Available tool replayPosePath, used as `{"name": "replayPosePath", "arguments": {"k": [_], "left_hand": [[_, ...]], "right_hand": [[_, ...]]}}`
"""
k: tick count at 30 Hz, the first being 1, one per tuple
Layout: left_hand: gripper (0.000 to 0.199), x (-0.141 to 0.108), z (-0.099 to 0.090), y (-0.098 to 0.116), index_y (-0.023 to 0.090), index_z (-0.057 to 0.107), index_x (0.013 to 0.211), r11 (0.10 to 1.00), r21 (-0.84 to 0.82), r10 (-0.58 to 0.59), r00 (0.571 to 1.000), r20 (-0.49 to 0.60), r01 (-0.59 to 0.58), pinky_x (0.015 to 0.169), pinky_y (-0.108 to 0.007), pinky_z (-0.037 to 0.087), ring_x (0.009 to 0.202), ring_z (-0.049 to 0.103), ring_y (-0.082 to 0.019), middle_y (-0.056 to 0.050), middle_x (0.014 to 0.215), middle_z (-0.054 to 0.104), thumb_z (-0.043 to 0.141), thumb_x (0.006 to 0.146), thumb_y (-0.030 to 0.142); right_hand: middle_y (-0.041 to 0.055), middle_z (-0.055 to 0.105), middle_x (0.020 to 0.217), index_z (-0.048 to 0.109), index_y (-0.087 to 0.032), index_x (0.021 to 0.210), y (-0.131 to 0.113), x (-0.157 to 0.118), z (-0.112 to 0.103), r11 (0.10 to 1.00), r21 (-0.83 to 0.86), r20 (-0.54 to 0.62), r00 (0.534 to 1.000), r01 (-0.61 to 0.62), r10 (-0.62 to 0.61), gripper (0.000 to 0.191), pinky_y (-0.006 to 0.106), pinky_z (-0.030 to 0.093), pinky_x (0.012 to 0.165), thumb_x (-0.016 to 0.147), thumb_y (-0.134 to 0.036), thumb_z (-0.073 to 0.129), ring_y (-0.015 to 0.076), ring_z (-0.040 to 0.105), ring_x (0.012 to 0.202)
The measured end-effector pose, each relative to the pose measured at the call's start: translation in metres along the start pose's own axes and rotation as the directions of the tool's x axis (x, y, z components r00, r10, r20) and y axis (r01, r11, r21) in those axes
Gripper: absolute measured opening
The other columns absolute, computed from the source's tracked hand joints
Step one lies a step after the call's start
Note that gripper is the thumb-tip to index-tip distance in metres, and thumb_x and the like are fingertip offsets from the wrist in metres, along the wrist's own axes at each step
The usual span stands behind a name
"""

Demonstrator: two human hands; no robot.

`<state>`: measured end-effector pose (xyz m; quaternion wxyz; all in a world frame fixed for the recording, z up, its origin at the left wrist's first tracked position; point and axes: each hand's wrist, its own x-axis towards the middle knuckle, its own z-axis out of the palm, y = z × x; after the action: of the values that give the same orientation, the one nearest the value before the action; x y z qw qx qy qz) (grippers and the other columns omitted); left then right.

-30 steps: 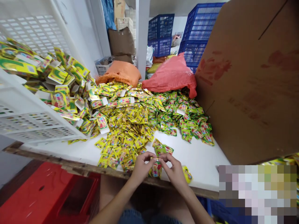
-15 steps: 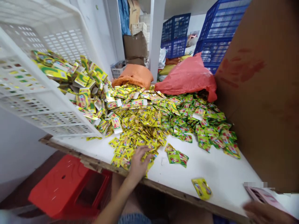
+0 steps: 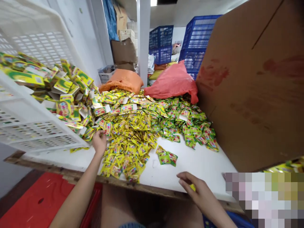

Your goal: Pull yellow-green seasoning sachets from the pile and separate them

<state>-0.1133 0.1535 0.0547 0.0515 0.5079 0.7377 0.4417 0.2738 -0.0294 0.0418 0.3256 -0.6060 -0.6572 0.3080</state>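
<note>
My left hand [image 3: 99, 142] is at the left edge of the packet pile, its fingers closed on a small yellow-green box [image 3: 108, 127]. Near the table's front edge, my right hand [image 3: 193, 186] reaches over a yellow packet [image 3: 193, 187], which it mostly covers; thumb and forefinger are apart. Yellow sachets [image 3: 128, 148] are heaped in the middle, green sachets [image 3: 194, 134] to the right. A few joined sachets [image 3: 167, 158] lie apart on the white table [image 3: 156, 180]. Small boxes [image 3: 65, 106] spill out of a tipped white crate [image 3: 45, 126].
Orange [image 3: 125, 79] and red bags [image 3: 172, 80] lie behind the pile. A big cardboard box [image 3: 251, 95] stands at the right, blue crates [image 3: 197, 38] behind. A red stool [image 3: 35, 199] is below at the left. The lower right corner is pixelated.
My left hand has moved left from the yellow sachets to a small box at the crate's mouth. My right hand has come from the phone at the right to the yellow packet. The view has shifted right.
</note>
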Motion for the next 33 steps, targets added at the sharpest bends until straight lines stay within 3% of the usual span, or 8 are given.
{"name": "replayPosePath", "arguments": {"k": [5,9,13,16,19,22,24,33], "left_hand": [[0.016,-0.06,-0.024,0.048,0.017,0.06,0.09,0.956,-0.185,0.257,0.953,0.158,-0.227,0.085,-0.029,0.043,0.094,0.056,-0.019,-0.004,0.098,0.062,0.049,0.078,0.02],[0.017,-0.131,-0.038,0.091,0.023,0.066,0.088,0.807,-0.566,0.519,0.657,0.547,-0.166,0.083,-0.032,0.045,0.089,0.059,-0.022,-0.006,0.091,0.067,0.058,0.073,0.021],[0.034,-0.174,-0.03,0.095,0.022,0.062,0.098,0.549,-0.719,0.294,0.707,0.644,0.426,0.08,-0.034,0.048,0.087,0.062,-0.022,-0.007,0.09,0.069,0.068,0.068,0.036],[0.046,-0.195,-0.015,0.085,0.019,0.061,0.101,0.349,-0.626,0.158,0.615,0.773,0.697,0.062,-0.031,0.051,0.07,0.063,-0.02,-0.009,0.094,0.068,0.072,0.062,0.043],[0.039,-0.204,-0.001,0.075,0.017,0.062,0.099,0.326,-0.607,0.028,0.634,0.773,0.725,0.058,-0.028,0.05,0.061,0.062,-0.016,-0.007,0.089,0.068,0.072,0.066,0.036],[0.031,-0.2,0.005,0.07,0.015,0.063,0.094,0.282,-0.694,-0.031,0.729,0.684,0.663,0.072,-0.028,0.05,0.074,0.064,-0.017,-0.005,0.079,0.068,0.071,0.067,0.029],[0.031,-0.195,0.005,0.068,0.014,0.063,0.093,0.284,-0.682,-0.04,0.719,0.694,0.674,0.073,-0.028,0.05,0.074,0.064,-0.017,-0.005,0.078,0.068,0.072,0.066,0.027],[0.035,-0.197,0.006,0.058,0.013,0.065,0.089,0.343,-0.609,-0.111,0.674,0.73,0.715,0.068,-0.028,0.05,0.068,0.064,-0.016,-0.005,0.074,0.07,0.076,0.06,0.03]], "right_hand": [[0.0077,0.063,0.103,0.05,-0.022,0.118,-0.032,0.011,0.026,0.993,0.116,-0.199,0.98,0.027,-0.004,0.041,0.029,0.05,0.065,0.082,-0.04,0.053,0.0171,0.06,0.072],[0.0066,0.062,0.103,0.044,-0.023,0.122,-0.045,0.017,0.053,0.925,0.38,-0.096,0.994,-0.01,0.05,0.051,0.025,0.049,0.058,0.078,-0.041,0.06,0.0148,0.059,0.069],[-0.0005,0.06,0.071,0.049,-0.021,0.101,-0.049,0.008,0.086,0.716,0.679,0.104,0.987,-0.16,0.122,0.037,0.02,0.042,0.038,0.08,-0.052,0.054,0.0109,0.054,0.047],[-0.0008,0.06,0.068,0.048,-0.021,0.102,-0.05,0.004,0.105,0.746,0.641,0.135,0.983,-0.18,0.122,0.041,0.02,0.037,0.03,0.083,-0.057,0.044,0.0098,0.049,0.036],[0.0021,0.061,0.076,0.054,-0.021,0.101,-0.039,0.022,0.101,0.92,0.385,-0.012,0.997,-0.069,0.08,0.04,0.027,0.048,0.046,0.083,-0.055,0.043,0.0155,0.058,0.052],[0.0087,0.058,0.09,0.054,-0.019,0.102,-0.013,0.058,0.079,0.97,0.233,-0.238,0.964,-0.066,0.123,0.039,0.037,0.047,0.073,0.077,-0.049,0.054,0.025,0.057,0.084],[0.0117,0.055,0.093,0.056,-0.017,0.097,0.006,0.079,0.067,0.984,0.156,-0.335,0.933,-0.086,0.134,0.041,0.041,0.041,0.081,0.067,-0.043,0.065,0.0294,0.051,0.094],[-0.0059,0.044,0.047,0.048,-0.021,0.056,0.036,0.1,0.05,0.99,0.124,-0.262,0.96,-0.066,0.097,0.03,0.024,0.033,0.047,0.066,-0.045,0.062,0.0131,0.043,0.046]]}}
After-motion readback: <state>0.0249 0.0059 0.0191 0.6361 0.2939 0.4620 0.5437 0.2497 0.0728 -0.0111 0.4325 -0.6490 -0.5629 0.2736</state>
